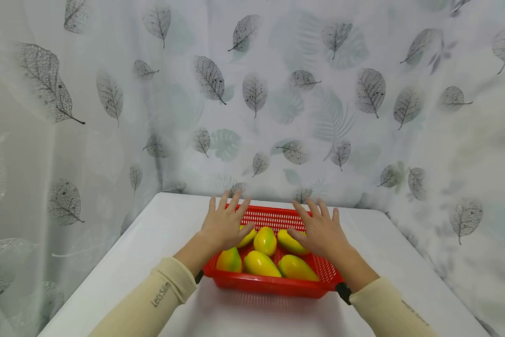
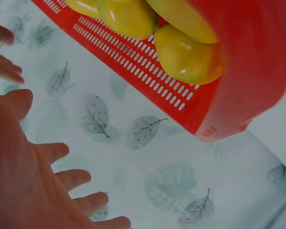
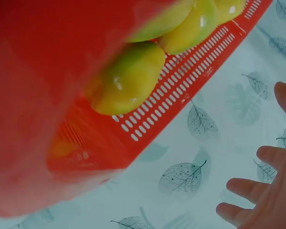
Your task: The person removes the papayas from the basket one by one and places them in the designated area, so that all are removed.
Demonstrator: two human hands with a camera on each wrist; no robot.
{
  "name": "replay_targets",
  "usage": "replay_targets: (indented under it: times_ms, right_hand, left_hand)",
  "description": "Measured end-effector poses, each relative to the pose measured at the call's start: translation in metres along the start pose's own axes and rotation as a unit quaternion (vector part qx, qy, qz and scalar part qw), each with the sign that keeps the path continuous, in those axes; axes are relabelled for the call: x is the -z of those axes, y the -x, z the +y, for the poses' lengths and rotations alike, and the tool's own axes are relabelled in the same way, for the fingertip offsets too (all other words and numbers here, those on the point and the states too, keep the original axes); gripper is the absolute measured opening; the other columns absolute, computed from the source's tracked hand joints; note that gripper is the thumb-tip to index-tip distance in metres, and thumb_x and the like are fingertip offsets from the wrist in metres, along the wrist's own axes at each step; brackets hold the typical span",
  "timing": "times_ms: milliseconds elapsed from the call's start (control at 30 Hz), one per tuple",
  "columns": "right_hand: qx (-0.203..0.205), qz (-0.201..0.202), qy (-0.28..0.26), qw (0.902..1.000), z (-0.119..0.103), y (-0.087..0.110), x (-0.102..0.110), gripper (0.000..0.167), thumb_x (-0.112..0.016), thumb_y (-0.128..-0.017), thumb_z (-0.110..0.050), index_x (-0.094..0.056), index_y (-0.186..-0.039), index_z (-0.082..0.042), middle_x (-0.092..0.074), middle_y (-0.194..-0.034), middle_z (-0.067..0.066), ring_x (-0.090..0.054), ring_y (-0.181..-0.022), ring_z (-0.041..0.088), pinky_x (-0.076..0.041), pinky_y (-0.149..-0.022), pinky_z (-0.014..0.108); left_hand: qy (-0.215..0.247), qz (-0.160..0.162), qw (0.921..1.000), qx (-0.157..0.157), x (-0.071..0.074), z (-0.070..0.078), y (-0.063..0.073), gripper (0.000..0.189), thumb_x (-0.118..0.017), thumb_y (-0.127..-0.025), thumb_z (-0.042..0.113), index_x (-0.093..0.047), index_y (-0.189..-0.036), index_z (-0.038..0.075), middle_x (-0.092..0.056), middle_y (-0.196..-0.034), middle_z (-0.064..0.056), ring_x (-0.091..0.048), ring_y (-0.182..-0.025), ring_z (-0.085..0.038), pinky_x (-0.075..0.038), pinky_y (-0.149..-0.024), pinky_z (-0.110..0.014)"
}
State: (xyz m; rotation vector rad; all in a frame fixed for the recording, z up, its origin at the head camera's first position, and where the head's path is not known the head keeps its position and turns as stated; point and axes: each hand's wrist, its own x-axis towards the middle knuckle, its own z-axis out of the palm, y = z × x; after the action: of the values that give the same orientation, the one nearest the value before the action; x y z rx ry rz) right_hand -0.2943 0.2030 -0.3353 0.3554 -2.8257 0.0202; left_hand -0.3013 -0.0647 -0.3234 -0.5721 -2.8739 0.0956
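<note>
A red plastic basket with slotted walls stands on the white table and holds several yellow-green mangoes. Over its left side my left hand is held with fingers straight and spread. My right hand is spread in the same way over the right side. Neither hand grips anything. Both wrist views show the fingers apart from the basket; the left wrist view has mangoes against the slotted wall, and the right wrist view has another mango near the basket's corner.
The white table extends to both sides of the basket. Behind it and along both sides hangs a pale curtain printed with leaves. Beige sleeves cover both forearms, and a dark band sits at the right wrist.
</note>
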Motion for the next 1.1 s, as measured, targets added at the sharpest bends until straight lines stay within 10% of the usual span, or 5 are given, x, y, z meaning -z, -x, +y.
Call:
replay_targets:
  times_ms: [367, 667, 900, 1100]
  right_hand:
    - [0.011, -0.074, -0.086, 0.9935, 0.0, 0.017, -0.008, 0.067, -0.072, -0.091, -0.045, -0.055, -0.15, -0.017, -0.053, -0.151, 0.018, -0.047, -0.142, 0.043, -0.042, -0.112, 0.068]
    - [-0.015, -0.169, -0.166, 0.9714, -0.004, 0.023, -0.021, 0.048, -0.079, -0.088, -0.037, -0.07, -0.13, -0.015, -0.071, -0.126, 0.006, -0.064, -0.121, 0.028, -0.055, -0.103, 0.056]
    - [-0.02, -0.199, -0.189, 0.9614, -0.004, 0.023, -0.031, 0.044, -0.081, -0.085, -0.035, -0.072, -0.124, -0.016, -0.073, -0.114, -0.002, -0.064, -0.111, 0.022, -0.054, -0.105, 0.054]
    - [-0.036, -0.214, -0.203, 0.9548, -0.004, 0.022, -0.038, 0.046, -0.083, -0.083, -0.035, -0.071, -0.125, -0.02, -0.072, -0.114, -0.003, -0.062, -0.107, 0.021, -0.055, -0.102, 0.056]
  left_hand:
    - [0.133, -0.042, 0.9892, 0.046, -0.026, -0.029, 0.007, 0.077, -0.047, -0.102, 0.055, -0.026, -0.165, 0.016, -0.018, -0.172, -0.02, -0.017, -0.157, -0.046, -0.015, -0.124, -0.071]
    - [0.266, -0.055, 0.9572, 0.101, -0.07, -0.056, 0.029, 0.084, -0.052, -0.099, 0.052, -0.024, -0.164, 0.006, -0.028, -0.165, -0.03, -0.027, -0.15, -0.054, -0.027, -0.116, -0.076]
    - [0.42, -0.047, 0.8995, 0.112, -0.084, -0.06, 0.034, 0.083, -0.061, -0.098, 0.034, -0.021, -0.164, 0.002, -0.04, -0.156, -0.029, -0.058, -0.125, -0.041, -0.06, -0.093, -0.056]
    - [0.496, -0.044, 0.8592, 0.119, -0.093, -0.061, 0.033, 0.081, -0.059, -0.098, 0.025, -0.018, -0.165, 0.008, -0.049, -0.149, -0.026, -0.066, -0.096, -0.024, -0.065, -0.082, -0.044]
